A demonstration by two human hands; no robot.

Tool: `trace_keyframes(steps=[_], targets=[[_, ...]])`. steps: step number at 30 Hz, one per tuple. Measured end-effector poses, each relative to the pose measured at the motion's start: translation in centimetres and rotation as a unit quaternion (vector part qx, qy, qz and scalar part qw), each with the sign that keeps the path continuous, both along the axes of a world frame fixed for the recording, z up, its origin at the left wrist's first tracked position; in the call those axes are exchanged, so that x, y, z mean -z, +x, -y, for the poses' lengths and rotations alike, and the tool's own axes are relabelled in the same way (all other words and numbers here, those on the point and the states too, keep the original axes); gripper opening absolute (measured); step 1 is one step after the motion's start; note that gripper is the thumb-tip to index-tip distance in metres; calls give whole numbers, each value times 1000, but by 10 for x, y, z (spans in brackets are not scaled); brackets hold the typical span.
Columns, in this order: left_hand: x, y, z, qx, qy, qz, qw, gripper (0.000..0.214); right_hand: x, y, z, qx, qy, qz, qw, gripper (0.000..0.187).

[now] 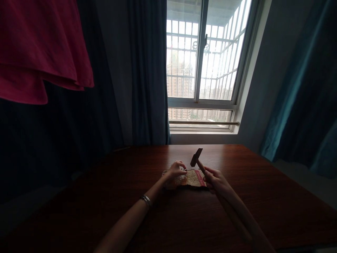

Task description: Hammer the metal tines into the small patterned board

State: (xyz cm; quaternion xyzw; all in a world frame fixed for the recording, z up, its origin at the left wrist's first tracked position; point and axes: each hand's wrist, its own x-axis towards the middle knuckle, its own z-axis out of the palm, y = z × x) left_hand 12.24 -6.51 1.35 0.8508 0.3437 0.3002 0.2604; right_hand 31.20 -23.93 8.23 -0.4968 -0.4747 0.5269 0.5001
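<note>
My right hand (214,179) is wrapped round the wooden handle of a hammer (196,157), whose head is raised above the table. Below the hammer lies a flat, pale patterned piece (194,178) with dark speckles and a pink-red stripe; its material is unclear. My left hand (177,169) rests at the left part of this piece, thumb and forefinger pinched around something small and shiny near the fingertips, too small to name. A metal bracelet (146,201) circles the left wrist.
The brown wooden table (168,225) reaches to the wall under a barred window (201,70). Blue curtains (149,70) hang beside the window, and a pink cloth (44,52) hangs at upper left. The table's right edge runs diagonally.
</note>
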Motion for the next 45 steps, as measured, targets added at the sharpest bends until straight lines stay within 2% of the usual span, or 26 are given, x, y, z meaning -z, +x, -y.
trace_keyframes(steps=[14, 22, 32, 38, 42, 45], targets=[[2, 4, 3, -9, 26, -17, 999, 25, 7, -7, -15, -24, 18, 91, 995, 50], [6, 7, 2, -4, 19, -5, 1000, 25, 9, -12, -24, -19, 18, 104, 994, 41], [7, 8, 4, 0, -13, 8, 1000, 28, 12, -14, -25, -33, 32, 136, 990, 41], [9, 7, 2, 7, -14, 18, 1000, 28, 11, -16, -26, -15, 40, 125, 991, 39], [9, 7, 3, -9, -10, 17, 1000, 27, 11, -16, -27, -26, 22, 141, 989, 39], [10, 8, 4, -26, -1, 24, 999, 25, 13, -15, -28, -18, 34, 141, 989, 39]])
